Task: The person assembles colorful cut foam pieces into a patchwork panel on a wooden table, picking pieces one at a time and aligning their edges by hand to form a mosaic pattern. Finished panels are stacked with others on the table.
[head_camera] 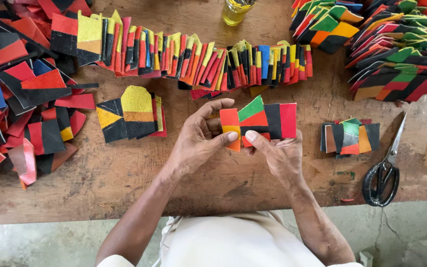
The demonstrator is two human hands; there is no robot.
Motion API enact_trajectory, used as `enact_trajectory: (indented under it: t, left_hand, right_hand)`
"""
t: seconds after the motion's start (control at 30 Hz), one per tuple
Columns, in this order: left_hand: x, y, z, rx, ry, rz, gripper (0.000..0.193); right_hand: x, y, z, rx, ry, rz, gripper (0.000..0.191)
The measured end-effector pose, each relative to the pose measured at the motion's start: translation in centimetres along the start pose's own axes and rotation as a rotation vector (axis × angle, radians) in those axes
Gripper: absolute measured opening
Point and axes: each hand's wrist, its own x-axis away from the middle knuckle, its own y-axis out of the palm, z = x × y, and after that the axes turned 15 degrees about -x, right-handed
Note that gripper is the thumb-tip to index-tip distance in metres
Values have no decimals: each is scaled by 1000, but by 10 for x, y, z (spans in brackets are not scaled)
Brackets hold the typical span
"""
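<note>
Head view: left hand [198, 141] and right hand [277, 153] together pinch patchwork pieces [258, 121], seemingly aligning them; stacked row [198, 62] at twelve o'clock, scissors [384, 175] at three.

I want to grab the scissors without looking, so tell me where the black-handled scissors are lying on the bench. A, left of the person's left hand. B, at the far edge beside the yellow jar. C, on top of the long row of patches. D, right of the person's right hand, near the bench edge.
D: the scissors lie to the right of the right hand, with their black handles at the near edge of the wooden bench.
</note>
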Motion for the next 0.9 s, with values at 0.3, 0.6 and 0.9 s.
enact_trajectory:
  t: [0.3,0.6,0.9]
  left_hand:
    - [1,-1,-1,8,-29,30,61]
    - [-1,-4,2,-1,14,9,53]
    - [-1,-5,1,24,-20,7,58]
  right_hand:
    - [-1,3,4,47,-16,34,12]
    - [-5,4,2,51,10,79,15]
    - [-9,-1,-11,-17,66,-31,18]
